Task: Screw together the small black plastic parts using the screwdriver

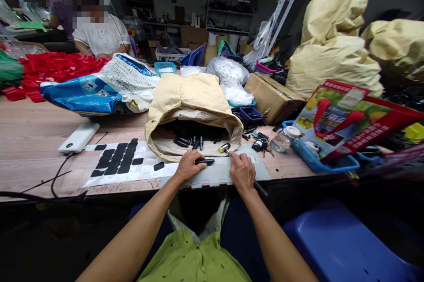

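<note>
My left hand (pixel 188 165) is closed on a black pen-like tube (pixel 207 161), which lies sideways over a grey sheet (pixel 215 176) at the table's front edge. In my right hand (pixel 243 171) is a small hammer (pixel 224 147); its yellow-green head points toward the bag, and its dark handle sticks out behind my wrist. Right in front of both hands lies an open tan sack (pixel 192 92), its mouth facing me. Several black tubes (pixel 200 142) like the one in my left hand lie inside the sack's mouth.
Black patches on a white backing sheet (pixel 115 158) and a white power bank (pixel 78 137) lie left. At right are keys (pixel 265 143), a jar (pixel 281 141) and a blue tray (pixel 324 160) holding a printed bag. A person (pixel 101 32) sits across, behind red pieces (pixel 62 70).
</note>
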Demonstrator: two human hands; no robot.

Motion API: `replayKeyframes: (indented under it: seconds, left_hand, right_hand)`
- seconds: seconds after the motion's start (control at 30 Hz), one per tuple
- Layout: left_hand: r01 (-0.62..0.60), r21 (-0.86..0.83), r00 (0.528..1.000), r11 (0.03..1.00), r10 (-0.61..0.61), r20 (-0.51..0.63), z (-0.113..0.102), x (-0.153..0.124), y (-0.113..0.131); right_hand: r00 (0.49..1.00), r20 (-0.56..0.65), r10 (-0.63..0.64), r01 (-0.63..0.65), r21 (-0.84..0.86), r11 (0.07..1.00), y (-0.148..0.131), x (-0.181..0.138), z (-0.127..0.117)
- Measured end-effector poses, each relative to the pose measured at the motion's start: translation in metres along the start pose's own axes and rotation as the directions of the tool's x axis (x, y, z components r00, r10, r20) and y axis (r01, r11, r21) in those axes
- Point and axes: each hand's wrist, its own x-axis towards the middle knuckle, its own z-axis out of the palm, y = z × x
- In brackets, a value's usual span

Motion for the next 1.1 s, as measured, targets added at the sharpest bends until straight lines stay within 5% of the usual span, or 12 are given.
replayKeyframes:
  seconds: [0.33, 0.53, 0.63, 1.1]
  left_hand:
    - [-0.028, 0.005, 0.999, 1.0, 0.028, 0.025, -0.002, 0.0, -0.002]
    - [-0.058, -0.029, 0.998, 0.998, 0.058, 0.011, -0.001, -0.001, -0.005]
    - [-0.073, -0.053, 0.997, 0.996, 0.073, 0.008, -0.001, -0.002, -0.005]
    - [-0.058, -0.007, 0.998, 0.998, 0.059, 0.012, 0.003, -0.002, -0.008]
  right_hand:
    - [0.999, -0.037, -0.011, 0.011, -0.01, 1.0, -0.008, -0.002, -0.005]
    - [0.952, 0.09, -0.294, 0.273, 0.195, 0.942, -0.027, -0.001, -0.013]
    - [0.939, 0.095, -0.33, 0.3, 0.241, 0.923, -0.032, -0.001, -0.006]
    - [0.913, 0.018, -0.408, 0.402, 0.145, 0.904, -0.041, -0.005, 0.015]
